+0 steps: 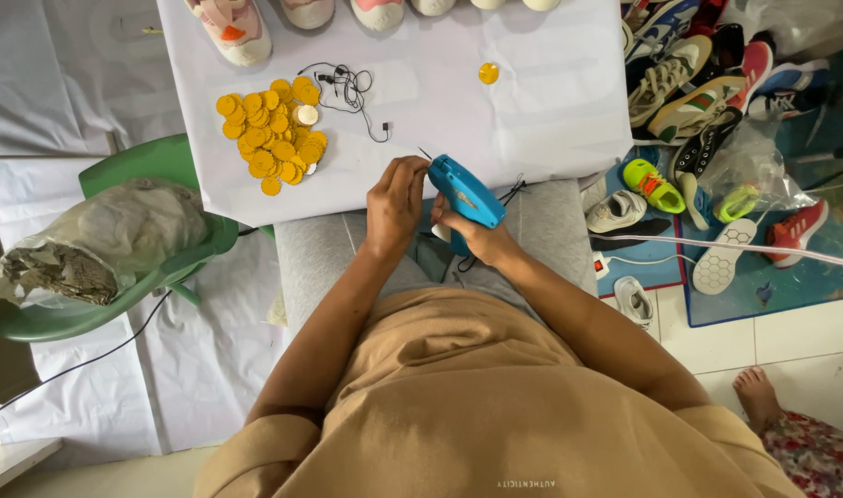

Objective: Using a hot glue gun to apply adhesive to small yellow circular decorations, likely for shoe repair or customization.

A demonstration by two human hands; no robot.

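Head view: two hands [396, 205], one tagging gun [466, 192].

**Colours on the work surface and around it**

The tagging gun [465, 192] is bright blue. The round tags [272, 134] are golden yellow, one showing pale silver. The table cover [532, 120] is white, the cords [346, 88] black. The chair [154, 166] is green. The shirt [477, 397] is tan, the trousers [551, 217] grey. One small shoe [652, 184] is neon green.
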